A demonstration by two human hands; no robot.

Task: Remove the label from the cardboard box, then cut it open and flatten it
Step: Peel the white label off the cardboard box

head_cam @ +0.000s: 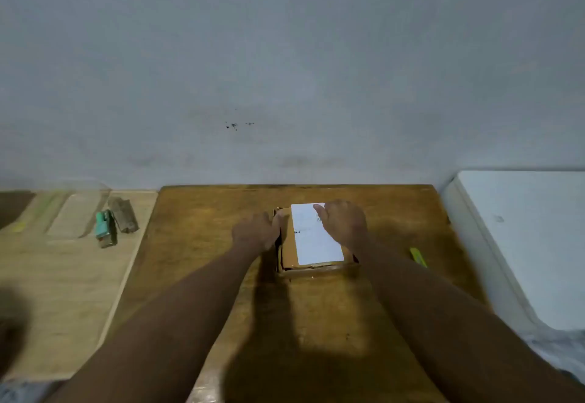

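Cardboard box (pixel 286 252): lies flat at the middle of the wooden table (pixel 196 231), long axis running away from the person.
White label (pixel 315 236): still stuck on the box top, toward its right half; dark print too blurred to read.
Right hand (pixel 343 223): nearer the label, resting over its far right corner; fingers look relaxed, not pinching.
Left hand (pixel 256 233): braces the box's left side, fingers fairly straight.
Yellow-green cutter (pixel 418 257): on the table right of the box, untouched.
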